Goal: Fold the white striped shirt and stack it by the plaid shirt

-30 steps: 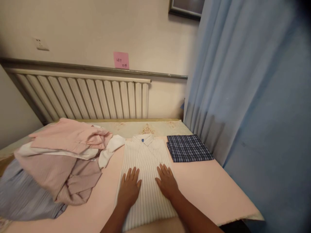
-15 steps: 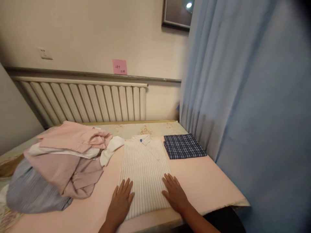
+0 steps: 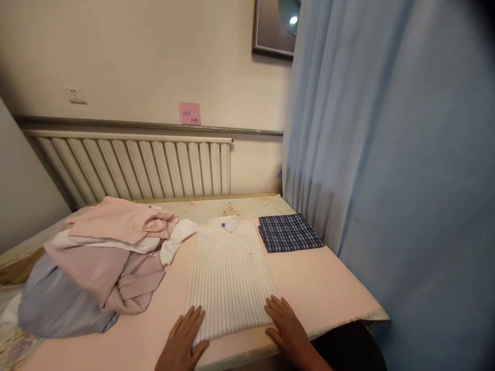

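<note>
A white pin-striped shirt (image 3: 230,275) lies folded flat on the pink sheet (image 3: 328,288), collar away from me. My left hand (image 3: 183,341) rests flat at the shirt's near left corner, fingers spread and open. Palm down at the near right corner lies my right hand (image 3: 288,332), fingers stretched, holding nothing. Both touch the shirt's bottom edge.
A folded dark plaid cloth (image 3: 288,233) lies right of the shirt's collar. A heap of pink, white and blue-striped clothes (image 3: 100,257) fills the left side. A radiator (image 3: 131,167) runs behind, and a blue curtain (image 3: 386,154) hangs close on the right.
Both hands have slid from the shirt's middle down toward me and apart, ending at its near corners. The view has tilted up slightly.
</note>
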Available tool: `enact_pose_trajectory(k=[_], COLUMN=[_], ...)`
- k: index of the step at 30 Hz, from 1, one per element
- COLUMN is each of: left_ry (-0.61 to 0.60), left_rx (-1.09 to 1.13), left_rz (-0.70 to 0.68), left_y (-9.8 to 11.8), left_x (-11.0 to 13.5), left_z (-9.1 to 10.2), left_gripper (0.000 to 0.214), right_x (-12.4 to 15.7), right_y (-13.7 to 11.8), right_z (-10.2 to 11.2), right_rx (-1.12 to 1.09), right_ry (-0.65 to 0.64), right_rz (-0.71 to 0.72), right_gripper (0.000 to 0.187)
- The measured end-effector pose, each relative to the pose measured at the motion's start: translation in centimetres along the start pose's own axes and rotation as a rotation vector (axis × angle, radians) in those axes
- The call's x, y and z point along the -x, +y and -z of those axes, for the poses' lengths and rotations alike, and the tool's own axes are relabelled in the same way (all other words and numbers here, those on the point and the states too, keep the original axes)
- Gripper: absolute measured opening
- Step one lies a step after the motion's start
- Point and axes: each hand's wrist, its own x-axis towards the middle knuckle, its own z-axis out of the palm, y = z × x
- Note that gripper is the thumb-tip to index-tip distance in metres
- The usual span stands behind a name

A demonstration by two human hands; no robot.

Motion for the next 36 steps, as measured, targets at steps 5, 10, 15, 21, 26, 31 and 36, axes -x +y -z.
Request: enact_pose_trajectory(k=[5,10,15,21,26,31,36], left_ry=[0.076,0.090,0.115,0.153,0.042,0.006,0.082], left_rx=[-0.004,0.006,0.030,0.136,0.196,0.255,0.298], left_rz=[-0.003,0.000,0.066,0.134,0.124,0.110,0.117], left_y=[-0.3,-1.0,-1.5,-1.2,-2.6,-3.5,-2.1], left_x=[0.5,1.2,1.7,1.8,1.2,0.7,1.5], left_z=[-0.8,-1.3,-1.3,-0.3,0.5,0.4,1.9], left_gripper=[0.059,0.052,0.066,0.060,0.066,0.047,0.042], right_x=[-0.3,-1.0,-1.0,-0.3,-0.8,-1.9,-1.9], right_y=[0.1,0.2,1.0,2.2,3.2,3.7,2.2], right_z=[-0.4,-0.3,-0.7,-1.9,-1.5,0.1,2.4], right_rx=[0.047,0.103,0.125,0.026,-0.100,-0.205,-0.222], right_ry=[0.030,-0.021,0.073,0.266,0.251,0.223,0.236], right_rz=[0.029,0.013,0.009,-0.015,-0.047,-0.027,-0.048], right_gripper=[0.046,0.058,0.055,0.056,0.053,0.047,0.052])
